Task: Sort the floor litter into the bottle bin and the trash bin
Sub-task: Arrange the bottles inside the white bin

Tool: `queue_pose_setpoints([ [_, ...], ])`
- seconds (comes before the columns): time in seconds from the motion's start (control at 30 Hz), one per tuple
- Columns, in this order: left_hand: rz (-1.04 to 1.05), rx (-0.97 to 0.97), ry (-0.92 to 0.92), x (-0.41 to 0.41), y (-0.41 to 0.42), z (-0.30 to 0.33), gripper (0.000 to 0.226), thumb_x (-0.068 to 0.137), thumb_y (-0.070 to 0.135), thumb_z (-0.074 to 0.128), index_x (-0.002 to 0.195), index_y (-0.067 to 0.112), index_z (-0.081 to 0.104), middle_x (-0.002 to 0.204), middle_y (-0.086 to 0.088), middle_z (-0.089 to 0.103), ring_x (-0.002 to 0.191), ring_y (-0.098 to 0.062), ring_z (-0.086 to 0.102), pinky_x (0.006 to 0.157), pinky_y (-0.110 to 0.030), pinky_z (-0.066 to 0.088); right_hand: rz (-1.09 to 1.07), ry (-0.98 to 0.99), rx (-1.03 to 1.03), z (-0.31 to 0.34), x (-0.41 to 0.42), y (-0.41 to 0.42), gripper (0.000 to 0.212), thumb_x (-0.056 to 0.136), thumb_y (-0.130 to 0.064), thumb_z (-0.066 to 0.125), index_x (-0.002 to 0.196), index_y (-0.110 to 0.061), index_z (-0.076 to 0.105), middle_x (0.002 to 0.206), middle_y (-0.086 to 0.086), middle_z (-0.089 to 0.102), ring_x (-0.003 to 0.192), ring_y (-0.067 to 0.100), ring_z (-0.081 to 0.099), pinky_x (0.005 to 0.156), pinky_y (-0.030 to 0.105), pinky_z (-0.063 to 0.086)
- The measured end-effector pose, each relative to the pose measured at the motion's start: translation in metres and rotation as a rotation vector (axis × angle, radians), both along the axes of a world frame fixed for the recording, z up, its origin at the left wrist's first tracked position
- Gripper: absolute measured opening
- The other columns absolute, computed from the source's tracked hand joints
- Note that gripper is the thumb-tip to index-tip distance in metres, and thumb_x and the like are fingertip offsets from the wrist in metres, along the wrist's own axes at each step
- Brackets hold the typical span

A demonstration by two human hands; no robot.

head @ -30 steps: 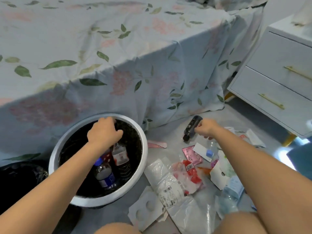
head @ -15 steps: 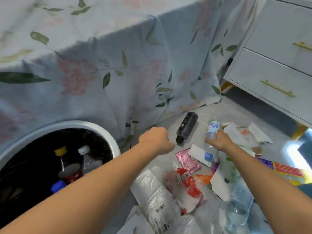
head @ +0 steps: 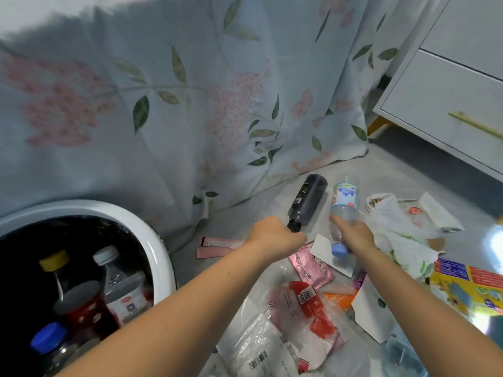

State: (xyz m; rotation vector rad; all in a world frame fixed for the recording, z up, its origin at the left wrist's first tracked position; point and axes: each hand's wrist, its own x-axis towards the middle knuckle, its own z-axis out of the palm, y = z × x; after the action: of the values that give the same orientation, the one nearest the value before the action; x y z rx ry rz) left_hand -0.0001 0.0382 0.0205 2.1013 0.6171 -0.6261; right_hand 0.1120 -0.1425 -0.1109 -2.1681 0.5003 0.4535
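While hands grip bottles, white bin [head: 152,235], capped bottles [head: 119,287] inside.

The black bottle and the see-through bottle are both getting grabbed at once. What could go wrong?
The left hand pinches the black bottle only at its small cap end, so the long body might swing or slip out when lifted.

The right hand wraps the clear bottle while its blue cap rests on a white card, which might get dragged along.

The white bin already holds several bottles, so tossed ones could bounce out.
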Motion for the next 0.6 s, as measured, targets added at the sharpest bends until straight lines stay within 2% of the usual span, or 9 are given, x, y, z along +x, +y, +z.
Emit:
queue_pose_setpoints([
  [0.1, 0.115, -0.114, -0.067, 0.005, -0.007, 0.016, 0.039, 0.085, 0.044, 0.064, 0.061, 0.02, 0.043, 0.064, 0.006, 0.044, 0.069, -0.017, 0.048, 0.059, -0.025, 0.038, -0.012, -0.103, 0.273, 0.026, -0.027, 0.014, 0.031, 0.08, -0.039, 0.068, 0.102, -0.017, 0.064, 0.088, 0.006, 0.068, 0.071, 0.022, 0.064, 0.071, 0.037, 0.053],
  [0.2, 0.228, -0.274, -0.128, 0.009, -0.005, 0.027, 0.047, 0.08, 0.053, 0.068, 0.075, 0.015, 0.041, 0.071, 0.009, 0.046, 0.064, -0.004, 0.048, 0.065, -0.025, 0.045, 0.083, -0.123, 0.527, 0.057, -0.06, 0.028, 0.024, 0.08, -0.03, 0.072, 0.098, -0.023, 0.058, 0.09, 0.005, 0.066, 0.063, 0.014, 0.062, 0.057, 0.03, 0.052],
  [0.27, 0.289, -0.366, -0.164, 0.011, -0.001, 0.031, 0.049, 0.077, 0.052, 0.072, 0.097, 0.017, 0.042, 0.073, 0.01, 0.046, 0.062, 0.001, 0.046, 0.065, -0.023, 0.048, 0.175, -0.124, 0.617, 0.076, -0.075, 0.039, 0.035, 0.072, -0.032, 0.078, 0.099, -0.023, 0.059, 0.089, 0.001, 0.066, 0.062, 0.007, 0.062, 0.054, 0.023, 0.048],
  [0.3, 0.315, -0.407, -0.189, 0.011, 0.001, 0.031, 0.048, 0.076, 0.049, 0.074, 0.097, 0.019, 0.043, 0.074, 0.011, 0.047, 0.062, 0.003, 0.046, 0.06, -0.018, 0.048, 0.225, -0.133, 0.67, 0.084, -0.079, 0.045, 0.041, 0.069, -0.033, 0.078, 0.103, -0.022, 0.059, 0.092, -0.001, 0.067, 0.066, 0.005, 0.064, 0.056, 0.021, 0.049],
  [0.37, 0.326, -0.405, -0.236, 0.01, 0.006, 0.025, 0.032, 0.074, 0.044, 0.078, 0.085, 0.023, 0.056, 0.077, 0.012, 0.061, 0.062, 0.002, 0.054, 0.048, -0.011, 0.045, 0.344, -0.15, 0.785, 0.095, -0.084, 0.058, 0.047, 0.067, -0.03, 0.073, 0.11, -0.02, 0.057, 0.095, -0.004, 0.068, 0.073, 0.003, 0.065, 0.059, 0.017, 0.05],
  [0.43, 0.329, -0.361, -0.292, 0.005, 0.012, 0.019, 0.028, 0.069, 0.042, 0.081, 0.084, 0.021, 0.069, 0.083, 0.007, 0.074, 0.069, -0.006, 0.066, 0.055, -0.013, 0.05, 0.476, -0.141, 0.789, 0.1, -0.085, 0.071, 0.052, 0.062, -0.033, 0.074, 0.109, -0.021, 0.054, 0.09, -0.004, 0.067, 0.074, 0.009, 0.062, 0.059, 0.018, 0.051],
  [0.5, 0.414, -0.346, -0.32, 0.002, 0.021, 0.016, 0.036, 0.06, 0.042, 0.082, 0.089, 0.021, 0.074, 0.084, 0.004, 0.076, 0.077, -0.012, 0.071, 0.072, -0.028, 0.059, 0.566, -0.037, 0.857, 0.1, -0.08, 0.081, 0.068, 0.053, -0.047, 0.081, 0.111, -0.023, 0.053, 0.084, -0.003, 0.064, 0.067, 0.011, 0.059, 0.057, 0.022, 0.05],
  [0.53, 0.471, -0.346, -0.326, 0.002, 0.028, 0.014, 0.039, 0.058, 0.042, 0.082, 0.09, 0.022, 0.074, 0.084, 0.004, 0.076, 0.075, -0.013, 0.071, 0.073, -0.031, 0.059, 0.55, 0.06, 0.937, 0.099, -0.073, 0.084, 0.081, 0.047, -0.058, 0.083, 0.115, -0.024, 0.053, 0.085, -0.003, 0.064, 0.068, 0.011, 0.06, 0.058, 0.024, 0.05],
  [0.6, 0.551, -0.318, -0.33, 0.003, 0.041, 0.012, 0.038, 0.061, 0.041, 0.083, 0.092, 0.021, 0.073, 0.082, 0.006, 0.074, 0.066, -0.009, 0.066, 0.061, -0.024, 0.053, 0.359, 0.165, 0.987, 0.09, -0.05, 0.089, 0.102, 0.038, -0.074, 0.078, 0.124, -0.029, 0.048, 0.102, 0.0, 0.061, 0.08, 0.015, 0.059, 0.063, 0.029, 0.051],
])
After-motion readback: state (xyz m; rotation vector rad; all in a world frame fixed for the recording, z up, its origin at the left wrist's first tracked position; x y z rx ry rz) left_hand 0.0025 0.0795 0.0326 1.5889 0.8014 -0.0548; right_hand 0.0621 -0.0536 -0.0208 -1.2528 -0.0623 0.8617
